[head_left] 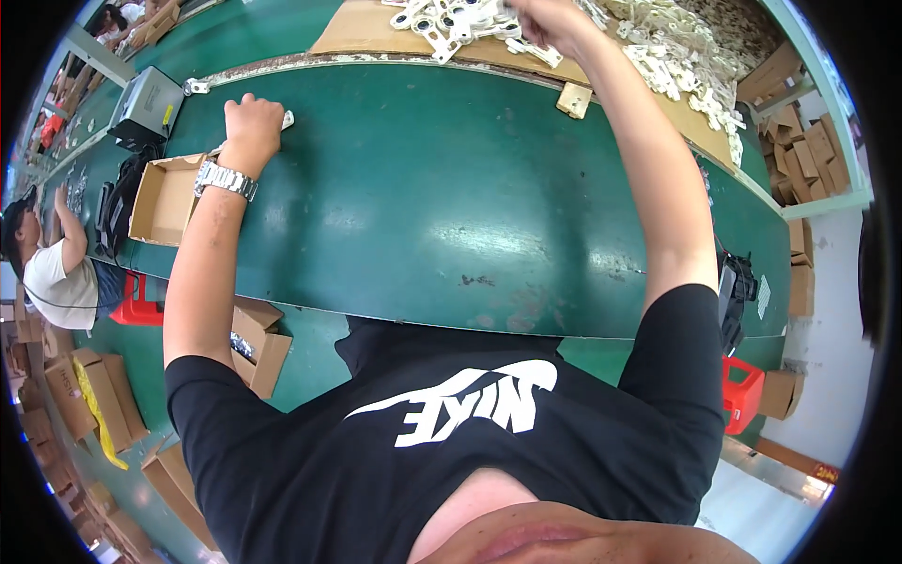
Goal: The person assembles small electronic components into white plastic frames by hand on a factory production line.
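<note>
My left hand (252, 127) is closed around a small white plastic part (288, 119), whose end pokes out on the right side of the fist. It is over the left of the green table (404, 169), just beyond an open cardboard box (160, 202). My right arm stretches far forward. At the top edge, my right hand (556, 26) is over a heap of white plastic parts with dark round centres (451, 23), fingers reaching down and apart. The fingertips are slightly blurred, and I make out nothing held in them.
More white parts (676, 66) are heaped on cardboard at the far right. A tan block (574, 101) sits by the table's raised back edge. A grey metal box (148, 108) is at the far left. Another person (61, 273) works beyond it. Red stools (742, 393) flank me.
</note>
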The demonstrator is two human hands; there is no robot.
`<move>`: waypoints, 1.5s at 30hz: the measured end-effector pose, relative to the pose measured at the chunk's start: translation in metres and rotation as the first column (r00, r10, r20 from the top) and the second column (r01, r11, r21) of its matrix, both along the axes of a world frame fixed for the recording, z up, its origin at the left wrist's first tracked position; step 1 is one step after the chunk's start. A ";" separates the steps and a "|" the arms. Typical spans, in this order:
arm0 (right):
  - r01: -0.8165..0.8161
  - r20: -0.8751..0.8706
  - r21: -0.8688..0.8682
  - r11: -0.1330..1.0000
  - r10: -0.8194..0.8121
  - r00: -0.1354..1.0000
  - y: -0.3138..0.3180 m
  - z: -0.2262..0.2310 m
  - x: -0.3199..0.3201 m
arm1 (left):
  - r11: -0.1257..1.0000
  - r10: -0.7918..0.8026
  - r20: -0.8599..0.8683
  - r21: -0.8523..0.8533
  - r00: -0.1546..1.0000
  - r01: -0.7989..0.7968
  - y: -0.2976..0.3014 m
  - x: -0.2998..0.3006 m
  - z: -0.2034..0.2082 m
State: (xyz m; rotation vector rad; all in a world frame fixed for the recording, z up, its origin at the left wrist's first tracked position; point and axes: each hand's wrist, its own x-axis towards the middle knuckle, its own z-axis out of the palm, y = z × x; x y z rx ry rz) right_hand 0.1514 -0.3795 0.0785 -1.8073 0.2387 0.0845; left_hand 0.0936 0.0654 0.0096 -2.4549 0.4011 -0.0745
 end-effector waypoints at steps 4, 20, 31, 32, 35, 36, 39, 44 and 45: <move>-0.044 0.317 0.242 0.969 -0.037 0.948 0.003 0.030 0.022 | 0.893 -0.052 0.006 -0.447 0.999 0.050 -0.033 -0.001 0.028; 0.033 0.133 -0.485 0.874 0.036 0.990 -0.112 0.029 -0.189 | -0.461 -0.463 -0.017 -0.850 0.886 -0.257 -0.139 -0.025 -0.054; -0.099 -0.040 -0.954 0.283 0.209 0.977 -0.162 -0.032 -0.303 | -0.286 -0.366 -0.030 -0.947 0.930 -0.143 -0.138 -0.047 -0.044; -0.053 -0.029 -0.986 0.159 0.150 0.988 -0.153 -0.031 -0.308 | -0.283 -0.357 -0.020 -0.950 0.934 -0.128 -0.136 -0.048 -0.045; -0.053 -0.053 -0.999 -0.013 0.018 0.998 -0.145 -0.025 -0.318 | -0.278 -0.351 -0.038 -0.950 0.935 -0.143 -0.136 -0.052 -0.043; -0.089 -0.090 -0.995 -0.048 0.028 0.996 -0.147 -0.023 -0.322 | -0.278 -0.354 -0.023 -0.952 0.935 -0.129 -0.136 -0.052 -0.043; -0.139 -0.144 -0.985 -0.100 0.042 0.989 -0.143 -0.019 -0.333 | -0.262 -0.359 -0.015 -0.958 0.933 -0.116 -0.137 -0.054 -0.041; -0.151 -0.158 -0.982 -0.116 0.059 0.986 -0.141 -0.032 -0.351 | -0.273 -0.382 -0.003 -0.955 0.924 -0.116 -0.142 -0.058 -0.039; -0.180 -0.184 -0.975 -0.129 0.020 0.983 -0.144 -0.041 -0.353 | -0.274 -0.388 -0.002 -0.955 0.922 -0.117 -0.144 -0.058 -0.039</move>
